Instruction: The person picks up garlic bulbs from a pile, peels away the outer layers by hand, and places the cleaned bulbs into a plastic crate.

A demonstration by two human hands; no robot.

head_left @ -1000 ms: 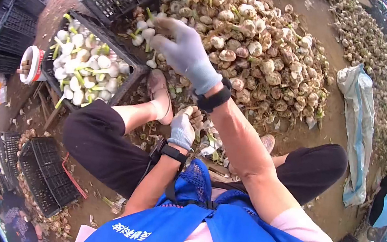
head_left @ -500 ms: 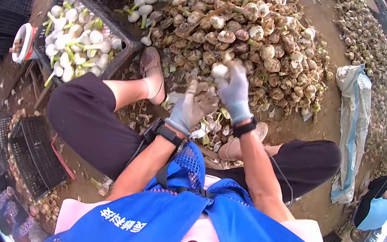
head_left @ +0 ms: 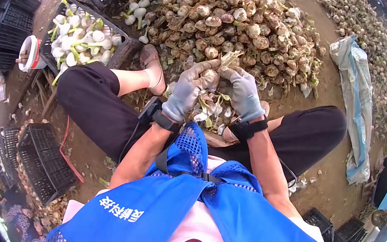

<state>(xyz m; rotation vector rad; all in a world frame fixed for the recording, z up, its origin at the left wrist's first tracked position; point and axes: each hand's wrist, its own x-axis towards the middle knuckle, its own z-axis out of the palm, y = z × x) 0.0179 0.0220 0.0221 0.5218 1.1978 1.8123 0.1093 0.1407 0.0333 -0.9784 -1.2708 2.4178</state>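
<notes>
Together, fingers of left hand (head_left: 184, 92) and right hand (head_left: 246, 96) grip a garlic bulb (head_left: 211, 77), crate rim (head_left: 127, 45) well apart.

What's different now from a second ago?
The right hand has come back from over the loose white bulbs to meet the left hand. Together they now hold a garlic bulb with dry husk. The crate of white bulbs stayed beside the person's foot.

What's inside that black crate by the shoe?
The black crate has lots of white garlic bulbs in it, some with green stems. You can't see the bottom because the bulbs cover it, and the dark trouser leg hides the nearest corner.
</notes>
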